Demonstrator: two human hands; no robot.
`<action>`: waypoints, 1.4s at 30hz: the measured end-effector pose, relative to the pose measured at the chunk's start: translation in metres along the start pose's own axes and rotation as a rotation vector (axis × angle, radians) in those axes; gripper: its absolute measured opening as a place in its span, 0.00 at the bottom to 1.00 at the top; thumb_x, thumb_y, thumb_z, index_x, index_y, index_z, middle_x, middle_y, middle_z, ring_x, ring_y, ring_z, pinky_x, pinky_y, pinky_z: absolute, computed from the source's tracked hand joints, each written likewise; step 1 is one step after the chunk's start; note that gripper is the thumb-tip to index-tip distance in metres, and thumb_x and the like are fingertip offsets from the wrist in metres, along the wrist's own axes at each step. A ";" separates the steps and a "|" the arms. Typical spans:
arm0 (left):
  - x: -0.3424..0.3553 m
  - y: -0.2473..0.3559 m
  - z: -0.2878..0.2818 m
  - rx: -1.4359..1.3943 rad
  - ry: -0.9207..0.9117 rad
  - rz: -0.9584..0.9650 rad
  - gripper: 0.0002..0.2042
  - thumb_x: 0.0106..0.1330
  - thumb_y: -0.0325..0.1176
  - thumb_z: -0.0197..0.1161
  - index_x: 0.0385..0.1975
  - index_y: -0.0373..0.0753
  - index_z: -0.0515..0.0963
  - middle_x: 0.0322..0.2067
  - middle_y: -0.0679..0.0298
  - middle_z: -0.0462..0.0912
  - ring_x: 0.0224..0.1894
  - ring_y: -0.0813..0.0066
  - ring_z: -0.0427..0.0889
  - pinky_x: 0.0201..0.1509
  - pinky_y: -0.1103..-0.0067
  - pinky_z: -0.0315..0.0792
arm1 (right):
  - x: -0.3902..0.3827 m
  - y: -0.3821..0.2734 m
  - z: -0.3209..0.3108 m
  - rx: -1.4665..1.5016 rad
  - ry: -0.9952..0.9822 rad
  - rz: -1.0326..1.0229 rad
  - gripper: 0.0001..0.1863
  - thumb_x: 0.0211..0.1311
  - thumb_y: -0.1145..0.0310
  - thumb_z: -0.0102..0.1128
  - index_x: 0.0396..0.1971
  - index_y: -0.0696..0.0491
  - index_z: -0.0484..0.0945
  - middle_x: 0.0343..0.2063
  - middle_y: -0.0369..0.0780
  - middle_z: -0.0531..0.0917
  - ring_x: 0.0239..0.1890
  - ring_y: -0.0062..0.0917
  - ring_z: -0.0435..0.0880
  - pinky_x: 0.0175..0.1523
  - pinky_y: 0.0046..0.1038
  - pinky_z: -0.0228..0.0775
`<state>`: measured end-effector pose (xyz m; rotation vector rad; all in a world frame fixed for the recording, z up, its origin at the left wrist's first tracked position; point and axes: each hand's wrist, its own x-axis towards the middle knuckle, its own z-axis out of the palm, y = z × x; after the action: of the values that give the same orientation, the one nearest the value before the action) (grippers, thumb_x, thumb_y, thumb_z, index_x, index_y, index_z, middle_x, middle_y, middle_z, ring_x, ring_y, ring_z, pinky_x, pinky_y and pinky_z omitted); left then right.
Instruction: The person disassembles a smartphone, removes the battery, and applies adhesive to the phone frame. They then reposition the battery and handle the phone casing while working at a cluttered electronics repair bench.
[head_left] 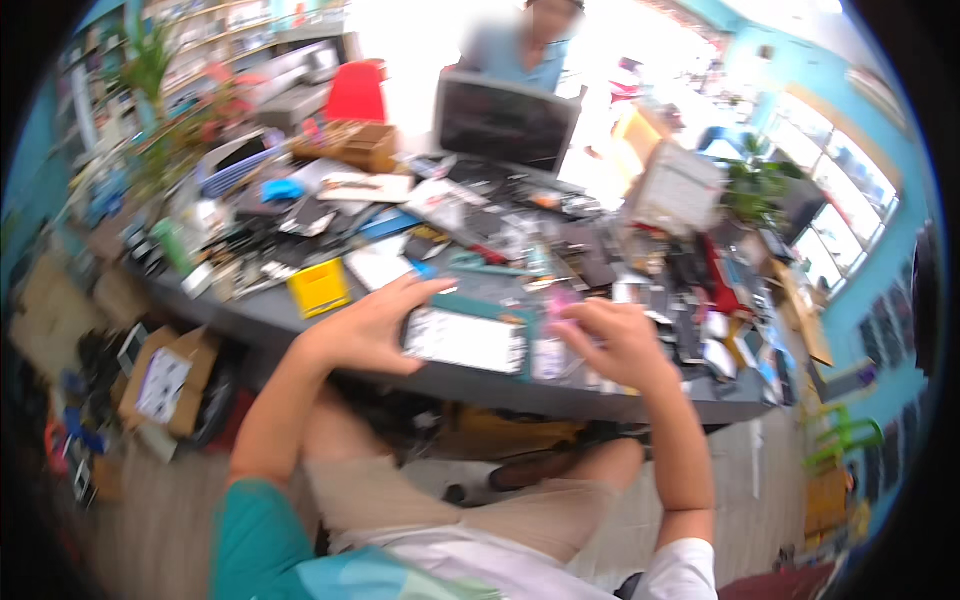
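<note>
A flat dark-edged device with a bright white face (464,341) lies on a teal work mat (487,288) near the desk's front edge. My left hand (365,325) is spread around its left end, the thumb by the near corner and a finger beyond the far edge. To the device's right is my right hand (622,343), its fingers curled in and the thumb and forefinger tips close together. Anything between them is blurred. A pink see-through thing (562,300) shows beside those fingertips, and a pale clear container (549,357) stands just below.
Loose parts and tools crowd the dark desk (235,325). A yellow box (319,288) sits left of my left hand. Behind stands a monitor (507,122), with a person (520,55) beyond it. An opened cardboard box (170,383) is on the floor at left.
</note>
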<state>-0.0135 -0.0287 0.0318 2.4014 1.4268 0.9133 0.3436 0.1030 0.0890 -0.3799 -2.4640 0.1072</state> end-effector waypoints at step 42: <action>0.032 0.007 0.000 -1.055 0.199 -0.088 0.64 0.49 0.18 0.84 0.87 0.38 0.47 0.72 0.45 0.72 0.74 0.61 0.73 0.81 0.65 0.66 | 0.044 -0.039 0.086 0.418 -0.069 0.170 0.67 0.50 0.58 0.87 0.84 0.57 0.49 0.54 0.58 0.82 0.58 0.52 0.82 0.65 0.45 0.75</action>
<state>0.0027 -0.0053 0.0479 1.4691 0.7456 1.4282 0.2491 0.0798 0.0529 -0.4037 -2.3909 0.7030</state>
